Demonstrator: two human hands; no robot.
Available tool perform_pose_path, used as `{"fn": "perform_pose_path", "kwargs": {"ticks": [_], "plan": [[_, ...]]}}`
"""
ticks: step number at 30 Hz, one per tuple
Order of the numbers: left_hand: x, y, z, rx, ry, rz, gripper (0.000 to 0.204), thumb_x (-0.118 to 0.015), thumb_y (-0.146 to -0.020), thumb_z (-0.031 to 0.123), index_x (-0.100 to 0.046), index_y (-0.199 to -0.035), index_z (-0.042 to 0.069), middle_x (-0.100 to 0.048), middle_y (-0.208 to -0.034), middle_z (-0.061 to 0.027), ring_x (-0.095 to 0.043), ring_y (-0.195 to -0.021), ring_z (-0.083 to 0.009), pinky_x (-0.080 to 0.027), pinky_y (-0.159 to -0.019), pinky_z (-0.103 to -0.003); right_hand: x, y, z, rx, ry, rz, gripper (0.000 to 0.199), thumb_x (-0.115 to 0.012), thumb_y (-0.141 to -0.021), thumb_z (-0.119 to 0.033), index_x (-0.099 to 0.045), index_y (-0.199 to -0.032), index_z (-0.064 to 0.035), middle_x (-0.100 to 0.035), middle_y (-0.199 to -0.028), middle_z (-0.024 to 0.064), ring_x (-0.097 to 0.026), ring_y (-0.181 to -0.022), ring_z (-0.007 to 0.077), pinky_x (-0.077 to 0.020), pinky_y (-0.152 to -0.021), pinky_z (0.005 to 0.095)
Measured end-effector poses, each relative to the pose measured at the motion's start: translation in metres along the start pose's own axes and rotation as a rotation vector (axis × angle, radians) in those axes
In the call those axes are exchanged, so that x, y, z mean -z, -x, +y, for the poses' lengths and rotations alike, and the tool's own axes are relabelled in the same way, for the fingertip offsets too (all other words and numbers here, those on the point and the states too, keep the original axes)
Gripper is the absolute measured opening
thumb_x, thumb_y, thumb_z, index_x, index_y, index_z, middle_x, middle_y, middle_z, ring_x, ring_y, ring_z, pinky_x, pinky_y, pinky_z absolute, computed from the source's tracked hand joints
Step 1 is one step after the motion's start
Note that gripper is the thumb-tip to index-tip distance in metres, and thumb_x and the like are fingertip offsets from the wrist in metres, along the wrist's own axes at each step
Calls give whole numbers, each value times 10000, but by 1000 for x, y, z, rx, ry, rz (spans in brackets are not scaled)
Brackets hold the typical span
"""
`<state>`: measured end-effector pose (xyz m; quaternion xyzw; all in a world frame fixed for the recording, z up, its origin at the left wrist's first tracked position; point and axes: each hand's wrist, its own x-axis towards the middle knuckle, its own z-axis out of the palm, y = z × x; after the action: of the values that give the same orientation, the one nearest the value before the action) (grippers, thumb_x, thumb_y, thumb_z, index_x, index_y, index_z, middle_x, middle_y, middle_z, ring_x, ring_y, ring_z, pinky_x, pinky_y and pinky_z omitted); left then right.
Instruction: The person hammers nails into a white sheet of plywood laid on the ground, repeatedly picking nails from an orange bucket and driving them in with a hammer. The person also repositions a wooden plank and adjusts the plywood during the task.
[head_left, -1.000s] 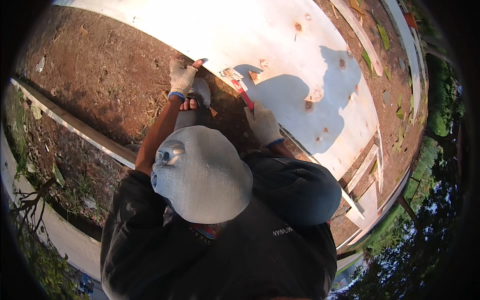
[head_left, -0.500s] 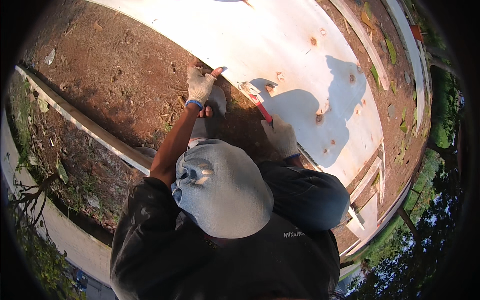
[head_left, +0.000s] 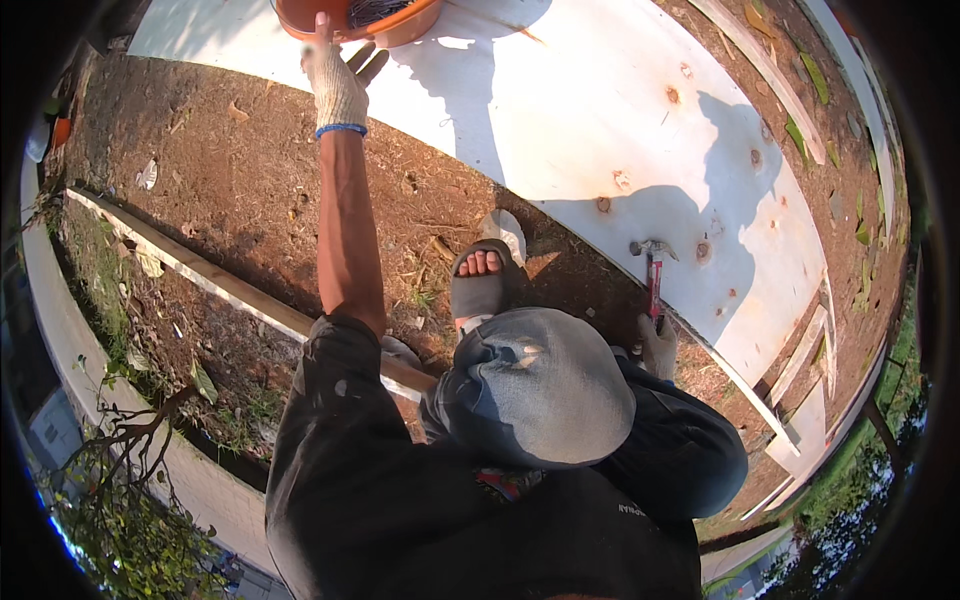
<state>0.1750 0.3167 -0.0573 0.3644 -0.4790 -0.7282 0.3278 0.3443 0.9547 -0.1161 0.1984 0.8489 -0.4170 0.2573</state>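
Note:
My left hand (head_left: 338, 85), in a cream knit glove with bare fingertips, reaches forward with its fingers spread. It is at the near rim of an orange bowl (head_left: 408, 25), partly cut off by the top of the picture. Thin grey pieces like nails (head_left: 372, 10) lie in the bowl. On the right, my gloved right hand (head_left: 658, 348) is closed round the red handle of a claw hammer (head_left: 655, 275). The hammer's head is over the near edge of a large pale board (head_left: 580, 110) with brown knots. My knee partly blocks the view near the right hand.
A long narrow timber (head_left: 210, 268) crosses the soil at the left. My sandalled foot (head_left: 482, 285) stands on the ground near the board. Loose wood strips (head_left: 765, 75) lie beyond the board, and more pieces (head_left: 800, 355) lie at its right end. A leafy shrub (head_left: 130, 500) stands lower left.
My left hand has left the board's edge and stretched forward to the orange bowl, which has come into view. The hammer is now more upright in the picture, still in my right hand.

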Motion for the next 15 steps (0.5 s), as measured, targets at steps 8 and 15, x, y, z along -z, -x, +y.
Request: {"fn": "perform_pose_path", "kwargs": {"ticks": [8,15], "plan": [[16,-80,-23,110,51,-253,222,-535,-956,97,-507,-892,-114,-575,-1066,-325,-703,-993,-484,-699,-869,-509,-11,36,10,-123,60,173,281,-760,-967,-316,-641,-994,-64,-563,-747,-23,-516,-669,76,-404,-590,282],[5,-3,-25,189,87,-247,172,-574,-876,93,-545,-760,-30,-606,-964,-217,-667,-899,-350,-647,-861,-486,-2,71,6,-147,1,149,404,-741,-914,-326,-675,-1129,10,-706,-928,151,-658,-860,215,-510,-795,401]]}}
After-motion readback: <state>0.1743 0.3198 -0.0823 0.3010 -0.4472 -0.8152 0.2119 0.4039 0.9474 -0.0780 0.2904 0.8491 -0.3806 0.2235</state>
